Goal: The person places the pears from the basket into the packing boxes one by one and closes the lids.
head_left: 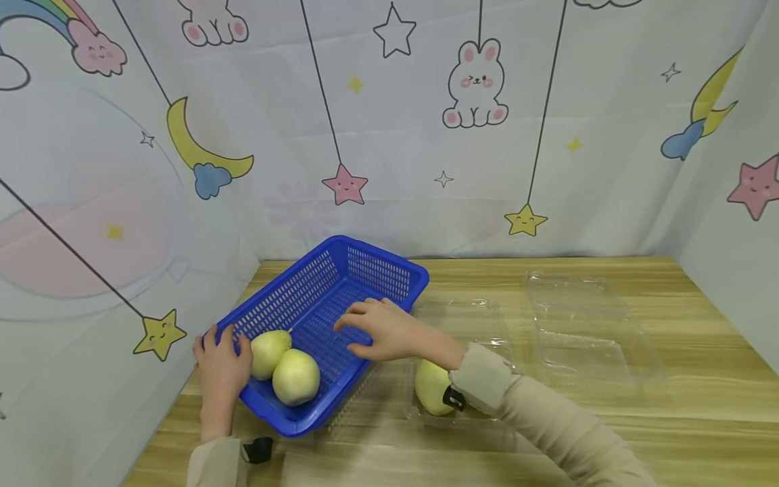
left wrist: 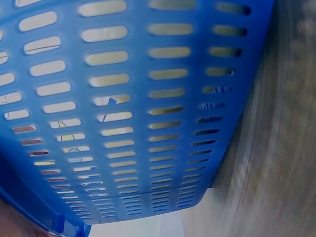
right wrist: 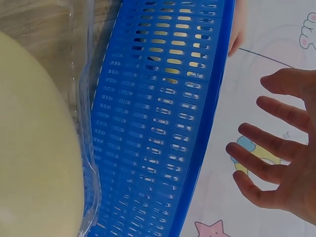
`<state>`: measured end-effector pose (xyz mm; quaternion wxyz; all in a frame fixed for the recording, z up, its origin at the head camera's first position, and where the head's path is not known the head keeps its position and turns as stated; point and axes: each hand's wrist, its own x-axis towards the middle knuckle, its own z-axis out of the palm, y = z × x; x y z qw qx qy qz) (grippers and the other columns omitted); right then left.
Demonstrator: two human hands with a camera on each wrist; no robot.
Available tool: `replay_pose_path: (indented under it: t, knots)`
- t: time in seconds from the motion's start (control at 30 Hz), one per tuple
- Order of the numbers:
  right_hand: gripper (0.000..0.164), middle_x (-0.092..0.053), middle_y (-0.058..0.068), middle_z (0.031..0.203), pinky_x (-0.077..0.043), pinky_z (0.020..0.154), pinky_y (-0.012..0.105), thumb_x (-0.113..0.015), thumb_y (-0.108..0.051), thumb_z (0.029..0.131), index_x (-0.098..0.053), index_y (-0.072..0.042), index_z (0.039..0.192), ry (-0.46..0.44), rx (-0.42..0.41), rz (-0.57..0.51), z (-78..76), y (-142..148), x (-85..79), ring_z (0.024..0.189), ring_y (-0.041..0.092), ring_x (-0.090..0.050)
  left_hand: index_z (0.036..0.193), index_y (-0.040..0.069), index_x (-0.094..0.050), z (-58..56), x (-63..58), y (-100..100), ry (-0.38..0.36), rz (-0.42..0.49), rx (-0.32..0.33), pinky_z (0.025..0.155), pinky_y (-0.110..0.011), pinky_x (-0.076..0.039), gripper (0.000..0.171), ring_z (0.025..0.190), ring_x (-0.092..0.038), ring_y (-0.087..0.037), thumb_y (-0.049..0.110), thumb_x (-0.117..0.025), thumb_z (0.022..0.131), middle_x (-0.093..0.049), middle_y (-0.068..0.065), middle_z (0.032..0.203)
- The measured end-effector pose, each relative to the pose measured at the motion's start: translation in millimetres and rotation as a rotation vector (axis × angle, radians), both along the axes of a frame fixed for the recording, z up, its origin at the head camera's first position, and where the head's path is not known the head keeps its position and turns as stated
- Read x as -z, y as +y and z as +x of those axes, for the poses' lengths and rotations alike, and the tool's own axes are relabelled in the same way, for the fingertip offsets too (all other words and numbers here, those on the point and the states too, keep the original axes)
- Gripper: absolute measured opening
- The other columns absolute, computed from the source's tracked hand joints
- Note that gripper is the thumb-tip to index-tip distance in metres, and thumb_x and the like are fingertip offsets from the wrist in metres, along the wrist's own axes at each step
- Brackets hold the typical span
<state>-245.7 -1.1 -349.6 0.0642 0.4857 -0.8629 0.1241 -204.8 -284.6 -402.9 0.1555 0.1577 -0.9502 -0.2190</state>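
Observation:
My left hand [head_left: 223, 368] grips the near-left rim of a blue plastic basket [head_left: 296, 425], fingers hooked over the edge. Inside the basket's near end, two pale yellow-green pears lie together, a rear pear [head_left: 268, 353] with its stem showing and a front pear [head_left: 296, 377]. Over the right side of the basket hovers my right hand [head_left: 389, 331], fingers spread and holding nothing. Below my right forearm, another pear [head_left: 432, 387] sits in a clear plastic container [head_left: 420, 414]; it looms large in the right wrist view. The slotted basket wall [left wrist: 138, 123] fills most of the left wrist view.
A second clear plastic container [head_left: 584, 338] lies open on the wooden table [head_left: 700, 419] at the right. Cloth walls [head_left: 414, 122] printed with stars, moons and rabbits enclose the back and both sides. The basket's far end reaches close to the back wall.

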Motion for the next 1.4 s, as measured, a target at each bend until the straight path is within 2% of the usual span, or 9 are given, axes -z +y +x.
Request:
replay_pose_path:
  t: [0.3, 0.53, 0.77, 1.0, 1.27, 1.4]
  knots:
    - [0.034, -0.056, -0.007, 0.115, -0.039, 0.070, 0.027, -0.055, -0.036, 0.085, -0.053, -0.029, 0.118, -0.004, -0.009, 0.024, 0.8, -12, 1.6, 0.097, 0.013, -0.052, 0.126, -0.009, -0.040, 0.2, 0.9, -1, 0.009, 0.009, 0.001, 0.088, -0.072, -0.021, 0.046, 0.129, -0.011, -0.051, 0.021, -0.032, 0.092, -0.023, -0.033, 0.138]
    - [0.040, -0.055, -0.005, 0.119, -0.044, 0.084, 0.037, -0.053, -0.037, 0.086, -0.048, -0.026, 0.124, -0.053, 0.008, 0.068, 1.1, -23, 6.7, 0.105, 0.015, -0.053, 0.126, -0.008, -0.040, 0.3, 1.5, -1, 0.009, 0.013, 0.000, 0.089, -0.072, -0.021, 0.046, 0.129, -0.011, -0.051, 0.021, -0.032, 0.092, -0.023, -0.033, 0.138]
    - [0.046, -0.053, -0.004, 0.123, -0.039, 0.095, 0.048, -0.051, -0.040, 0.087, -0.043, -0.024, 0.129, -0.105, -0.002, 0.118, 4.0, -36, 13.6, 0.114, 0.014, -0.051, 0.125, -0.009, -0.041, 0.7, 1.2, -1, 0.023, 0.011, 0.004, 0.088, -0.072, -0.022, 0.045, 0.128, -0.012, -0.052, 0.021, -0.033, 0.092, -0.024, -0.033, 0.138]
    - [0.046, -0.053, -0.004, 0.124, -0.040, 0.093, 0.047, -0.053, -0.040, 0.086, -0.045, -0.025, 0.128, -0.097, -0.017, 0.137, 7.2, -46, 21.2, 0.112, 0.016, -0.051, 0.127, -0.008, -0.040, 1.5, -0.4, -1, 0.002, 0.015, 0.002, 0.089, -0.072, -0.022, 0.046, 0.129, -0.011, -0.051, 0.022, -0.032, 0.092, -0.022, -0.032, 0.139]
    - [0.046, -0.050, -0.003, 0.126, -0.041, 0.092, 0.044, -0.056, -0.039, 0.085, -0.046, -0.025, 0.128, -0.108, -0.025, 0.152, 10.0, -52, 24.7, 0.112, 0.016, -0.050, 0.126, -0.008, -0.040, 1.4, 0.8, -1, 0.000, 0.013, -0.001, 0.089, -0.072, -0.022, 0.046, 0.129, -0.012, -0.050, 0.022, -0.031, 0.092, -0.023, -0.032, 0.138]
    - [0.046, -0.049, -0.003, 0.127, -0.040, 0.094, 0.046, -0.058, -0.038, 0.084, -0.046, -0.027, 0.127, -0.124, -0.033, 0.165, 10.9, -55, 24.9, 0.114, 0.016, -0.049, 0.127, -0.008, -0.040, 0.6, 0.3, 0, -0.001, 0.011, -0.002, 0.089, -0.071, -0.022, 0.046, 0.129, -0.011, -0.050, 0.022, -0.031, 0.092, -0.023, -0.032, 0.138]
